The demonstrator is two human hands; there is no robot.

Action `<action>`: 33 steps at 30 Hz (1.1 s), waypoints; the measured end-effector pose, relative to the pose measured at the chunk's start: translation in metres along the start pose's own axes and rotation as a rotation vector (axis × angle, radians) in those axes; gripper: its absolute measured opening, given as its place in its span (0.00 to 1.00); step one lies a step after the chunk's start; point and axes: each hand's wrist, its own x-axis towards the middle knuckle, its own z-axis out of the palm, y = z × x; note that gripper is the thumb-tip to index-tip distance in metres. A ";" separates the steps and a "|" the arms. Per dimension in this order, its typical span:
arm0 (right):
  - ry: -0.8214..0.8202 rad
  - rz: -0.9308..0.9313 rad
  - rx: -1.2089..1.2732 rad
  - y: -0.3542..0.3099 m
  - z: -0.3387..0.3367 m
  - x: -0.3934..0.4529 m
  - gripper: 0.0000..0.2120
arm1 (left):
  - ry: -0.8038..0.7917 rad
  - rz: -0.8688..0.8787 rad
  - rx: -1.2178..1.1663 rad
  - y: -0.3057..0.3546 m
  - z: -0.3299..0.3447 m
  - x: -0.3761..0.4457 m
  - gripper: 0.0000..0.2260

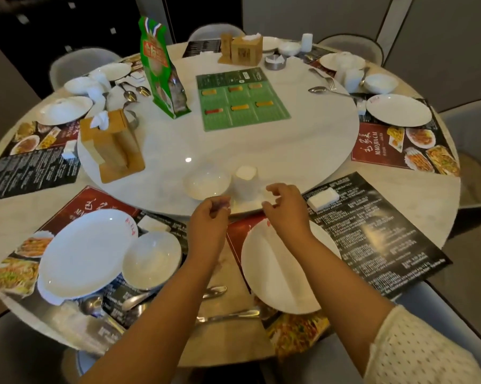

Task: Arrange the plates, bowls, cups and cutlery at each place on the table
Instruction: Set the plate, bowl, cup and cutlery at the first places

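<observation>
Nearest, a plate waits on the worktop; both hands, left and right, hover with loose, empty grips, likely reaching for the bowl and cup beyond.

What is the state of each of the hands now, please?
Left hand: fingers loosely curled, holding nothing.
Right hand: fingers loosely curled, holding nothing.

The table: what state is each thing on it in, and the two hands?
Left hand: empty, fingers curled, above the table.
Right hand: empty, fingers curled, above the plate.
Near plate: upright, empty, on a placemat.
Left plate: empty, tilted, resting on something beneath it.
Bowl: upright, empty.
Turntable bowl: upright, empty.
Cup: upright on the turntable.
Green bag: standing, closed.
</observation>
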 end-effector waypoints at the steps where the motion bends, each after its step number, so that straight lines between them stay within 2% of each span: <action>1: -0.004 -0.022 -0.005 -0.006 0.006 0.013 0.19 | 0.000 -0.012 -0.011 0.003 0.003 0.011 0.10; 5: -0.064 -0.090 -0.073 -0.018 0.027 0.057 0.33 | -0.007 -0.053 -0.064 0.009 0.015 0.043 0.10; 8: -0.137 -0.098 -0.114 -0.016 0.040 0.075 0.37 | -0.005 -0.069 -0.086 0.009 0.022 0.056 0.10; 12: -0.138 -0.102 -0.103 -0.010 0.041 0.082 0.36 | -0.042 -0.078 -0.110 0.004 0.029 0.062 0.10; 15: -0.057 -0.088 -0.003 -0.004 0.029 0.075 0.35 | -0.080 -0.076 -0.147 -0.001 0.036 0.056 0.11; 19: 0.125 0.041 0.307 0.005 0.007 0.047 0.27 | -0.166 -0.254 -0.231 0.000 0.051 0.049 0.12; 22: 0.140 0.128 0.465 0.014 -0.008 0.028 0.25 | -0.227 -0.364 -0.403 0.012 0.066 0.046 0.10; 25: 0.175 0.145 0.462 0.029 -0.024 0.014 0.26 | -0.248 -0.256 -0.343 0.019 0.083 0.039 0.11; 28: 0.209 0.182 0.376 0.046 -0.045 0.010 0.30 | -0.293 -0.159 -0.309 0.027 0.103 0.032 0.06; 30: 0.223 0.204 0.302 0.060 -0.060 0.014 0.34 | -0.366 -0.143 -0.322 0.036 0.120 0.032 0.08; 33: 0.264 0.245 0.202 0.080 -0.082 0.026 0.35 | -0.479 -0.103 -0.292 0.051 0.151 0.035 0.12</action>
